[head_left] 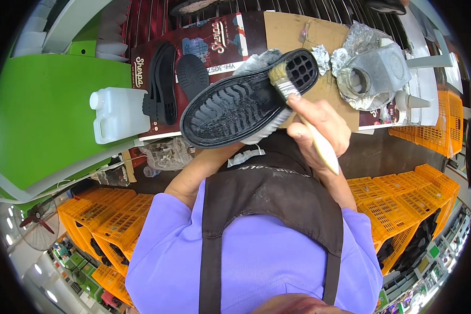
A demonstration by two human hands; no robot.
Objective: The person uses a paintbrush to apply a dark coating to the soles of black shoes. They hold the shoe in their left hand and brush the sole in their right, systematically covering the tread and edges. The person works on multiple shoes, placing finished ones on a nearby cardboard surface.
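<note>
A black shoe sole is tilted above the work surface, its ribbed inner side and the square cells of its heel facing up. My left forearm passes beneath it. The sole hides that hand, which appears to hold it from below. Greyish-white cloth-like material pokes out along both sides of the sole. My right hand is closed around the pale handle of a flat brush. Its bristles touch the sole beside the heel cells. Behind to the left lie other black soles and a flat dark sole piece.
Left stands a white jug by a green surface. At right, a cut translucent container lies amid crumpled wrap, near a nozzle bottle. Brown cardboard covers the worktop. Orange crates stand on both sides of me.
</note>
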